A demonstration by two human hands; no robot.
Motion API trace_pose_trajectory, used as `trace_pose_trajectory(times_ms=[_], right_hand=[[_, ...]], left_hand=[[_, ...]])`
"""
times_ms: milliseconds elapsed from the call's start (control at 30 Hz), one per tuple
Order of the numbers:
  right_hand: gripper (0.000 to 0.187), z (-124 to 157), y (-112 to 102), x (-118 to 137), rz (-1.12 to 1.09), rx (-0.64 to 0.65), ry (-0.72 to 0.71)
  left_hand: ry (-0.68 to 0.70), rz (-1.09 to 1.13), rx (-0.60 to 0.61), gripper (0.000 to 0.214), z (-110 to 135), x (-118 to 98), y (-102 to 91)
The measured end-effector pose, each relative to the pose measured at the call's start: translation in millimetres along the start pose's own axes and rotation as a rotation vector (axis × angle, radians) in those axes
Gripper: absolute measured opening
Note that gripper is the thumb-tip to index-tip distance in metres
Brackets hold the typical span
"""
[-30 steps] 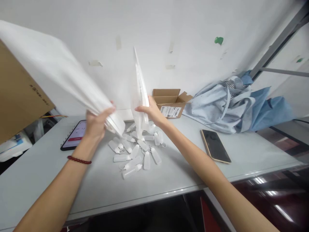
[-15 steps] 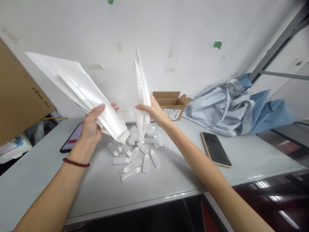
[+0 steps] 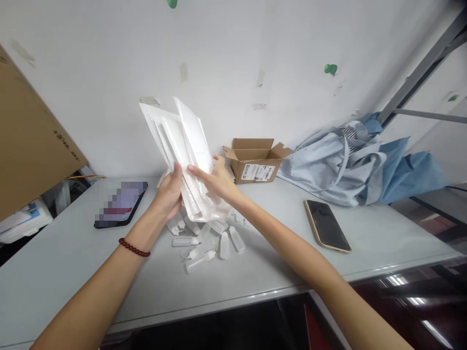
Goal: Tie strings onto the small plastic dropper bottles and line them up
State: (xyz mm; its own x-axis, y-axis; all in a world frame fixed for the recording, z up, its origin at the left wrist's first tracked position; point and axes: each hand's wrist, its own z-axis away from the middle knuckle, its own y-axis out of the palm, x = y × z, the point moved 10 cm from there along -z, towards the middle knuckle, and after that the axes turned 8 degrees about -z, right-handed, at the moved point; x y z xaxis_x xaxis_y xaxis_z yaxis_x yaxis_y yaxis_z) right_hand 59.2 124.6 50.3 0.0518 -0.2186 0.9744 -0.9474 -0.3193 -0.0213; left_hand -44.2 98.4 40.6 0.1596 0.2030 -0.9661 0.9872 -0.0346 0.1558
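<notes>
My left hand and my right hand together hold a stack of white flat plastic bags, stood nearly upright over the table. The left fingers wrap the stack's left edge. The right thumb and fingers press on its front and right side. Beneath the stack lies a pile of several small clear plastic bottles on the grey table.
A phone with a lit screen lies left of my hands; a dark phone lies to the right. A small open cardboard box stands by the wall, blue cloth beyond it. A large cardboard box fills the far left.
The two separate bundles of white bags, one in each hand, have been brought together into one stack. My left hand swung right and inward; the view shifted slightly.
</notes>
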Motion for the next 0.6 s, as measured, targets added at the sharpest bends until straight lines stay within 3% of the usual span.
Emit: trace_pose_trajectory(times_ms=[100,233,333,467,600], right_hand=[[0.095,-5.7,-17.8,-7.5,0.049,-0.119,0.016],[0.084,-10.7,-29.7,-5.0,0.054,-0.138,-0.043],[0.068,-11.1,-31.4,1.4,0.024,-0.072,-0.052],[0.036,-8.7,-27.6,6.2,-0.08,0.046,0.017],[0.04,-2.6,-18.4,4.4,-0.265,0.134,0.097]], left_hand=[[-0.024,-0.145,0.048,0.064,3.7,0.3,4.1],[-0.035,-0.2,0.052,0.056,5.5,0.2,2.5],[-0.041,-0.165,-0.02,0.052,2.1,0.8,-9.9],[-0.057,-0.138,-0.025,0.055,-2.1,3.4,-18.5],[-0.075,-0.139,0.094,0.058,-0.6,6.9,-9.9]])
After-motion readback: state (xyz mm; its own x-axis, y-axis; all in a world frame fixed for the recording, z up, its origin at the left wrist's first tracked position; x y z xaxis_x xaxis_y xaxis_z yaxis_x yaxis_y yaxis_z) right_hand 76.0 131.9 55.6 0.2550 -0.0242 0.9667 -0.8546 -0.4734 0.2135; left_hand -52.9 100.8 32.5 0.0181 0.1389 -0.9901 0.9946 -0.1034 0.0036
